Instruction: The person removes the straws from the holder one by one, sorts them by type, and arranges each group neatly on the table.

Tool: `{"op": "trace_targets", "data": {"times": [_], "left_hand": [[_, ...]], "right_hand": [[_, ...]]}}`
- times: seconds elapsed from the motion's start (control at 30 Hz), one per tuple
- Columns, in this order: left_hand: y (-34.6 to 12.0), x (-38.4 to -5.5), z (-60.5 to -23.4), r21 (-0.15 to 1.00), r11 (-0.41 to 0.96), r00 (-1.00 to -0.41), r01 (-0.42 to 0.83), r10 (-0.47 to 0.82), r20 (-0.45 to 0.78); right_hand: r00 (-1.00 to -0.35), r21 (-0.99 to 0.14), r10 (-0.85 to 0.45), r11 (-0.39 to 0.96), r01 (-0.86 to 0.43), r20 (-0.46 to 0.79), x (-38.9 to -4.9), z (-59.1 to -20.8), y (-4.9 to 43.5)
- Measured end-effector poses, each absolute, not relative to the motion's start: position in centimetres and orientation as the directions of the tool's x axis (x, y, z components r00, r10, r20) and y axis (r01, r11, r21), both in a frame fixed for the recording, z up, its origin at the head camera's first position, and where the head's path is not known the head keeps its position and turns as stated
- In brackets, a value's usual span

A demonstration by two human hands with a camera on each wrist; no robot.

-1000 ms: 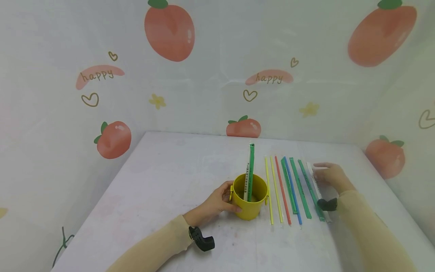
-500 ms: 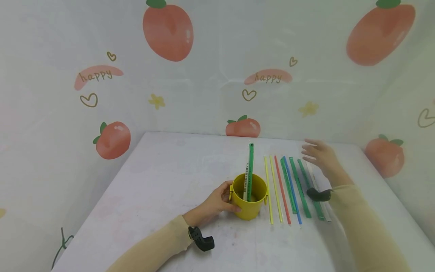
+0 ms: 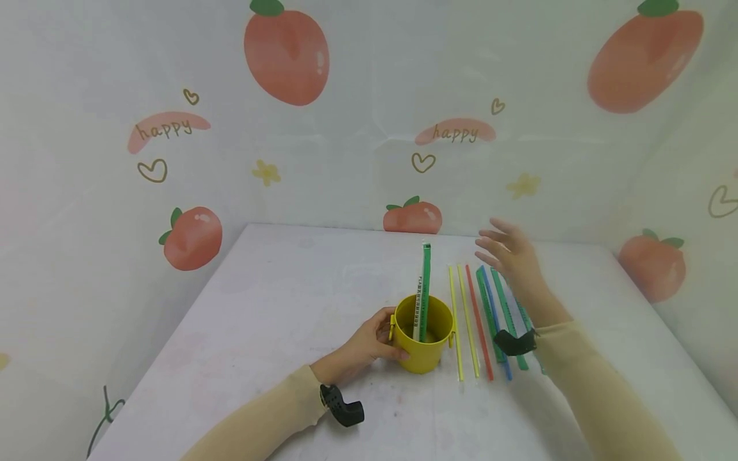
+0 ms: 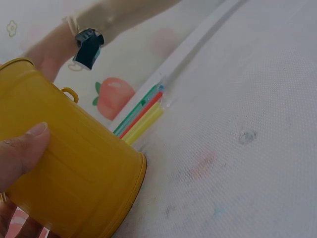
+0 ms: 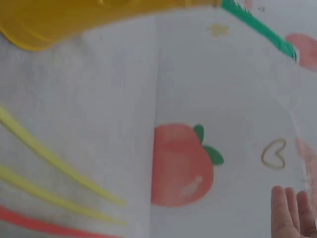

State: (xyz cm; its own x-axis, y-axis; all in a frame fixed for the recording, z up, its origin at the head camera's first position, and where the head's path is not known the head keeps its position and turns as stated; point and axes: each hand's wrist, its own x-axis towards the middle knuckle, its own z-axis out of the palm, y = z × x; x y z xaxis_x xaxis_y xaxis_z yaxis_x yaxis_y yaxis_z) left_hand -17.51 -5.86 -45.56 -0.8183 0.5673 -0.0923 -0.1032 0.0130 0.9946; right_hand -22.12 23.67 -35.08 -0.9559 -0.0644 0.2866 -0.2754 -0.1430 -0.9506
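Observation:
My left hand (image 3: 369,339) grips the side of a small yellow bucket (image 3: 423,358), thumb on its front wall, in the head and left wrist views. Inside the bucket lean a green wrapped straw (image 3: 425,291) and a white wrapped one with printed letters (image 3: 418,314). The right hand (image 3: 513,256), fingers spread and nearly straight, is raised over the far ends of a row of straws and holds nothing. In that row lie two yellow straws (image 3: 469,320), a red straw (image 3: 480,323), a blue straw (image 3: 497,323) and green wrapped straws (image 3: 510,314). My right forearm covers part of the row's right end.
All this stands on a white-covered table (image 3: 288,307). Behind it hangs a white curtain (image 3: 346,160) printed with red fruit and hearts. Black wrist cameras (image 3: 343,406) sit on both wrists. A green cord (image 3: 108,413) hangs by the left edge.
My right hand has lifted off the white straw at the row's right end and moved left and farther back, empty. The left hand and the bucket have stayed put.

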Motion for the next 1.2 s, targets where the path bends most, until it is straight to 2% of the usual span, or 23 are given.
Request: {"op": "trace_targets", "data": {"times": [0.2, 0.43, 0.6, 0.83, 1.2], "left_hand": [[-5.8, -17.5, -45.6, 0.995, 0.012, -0.816, -0.1, 0.571, -0.089], [-5.9, -17.4, -45.3, 0.995, 0.006, -0.815, -0.099, 0.573, -0.085], [-5.8, -17.4, -45.3, 0.995, 0.001, -0.815, -0.1, 0.573, -0.082], [-5.8, -17.5, -45.4, 0.995, 0.005, -0.812, -0.098, 0.577, -0.083], [-5.8, -17.4, -45.3, 0.995, 0.001, -0.814, -0.104, 0.574, -0.086]], "right_hand": [[-0.954, -0.957, -0.12, -0.131, -0.26, 0.276, -21.6, -35.3, 21.5], [-0.953, -0.964, -0.186, 0.069, -0.255, 0.239, -20.9, -36.0, 19.5], [-0.949, -0.964, -0.251, 0.138, -0.228, 0.188, -20.9, -36.9, 18.5], [-0.943, -0.964, -0.309, 0.19, -0.187, 0.122, -20.4, -37.4, 17.8], [-0.946, -0.966, -0.319, 0.223, -0.131, 0.054, -20.3, -38.1, 17.1]]}}
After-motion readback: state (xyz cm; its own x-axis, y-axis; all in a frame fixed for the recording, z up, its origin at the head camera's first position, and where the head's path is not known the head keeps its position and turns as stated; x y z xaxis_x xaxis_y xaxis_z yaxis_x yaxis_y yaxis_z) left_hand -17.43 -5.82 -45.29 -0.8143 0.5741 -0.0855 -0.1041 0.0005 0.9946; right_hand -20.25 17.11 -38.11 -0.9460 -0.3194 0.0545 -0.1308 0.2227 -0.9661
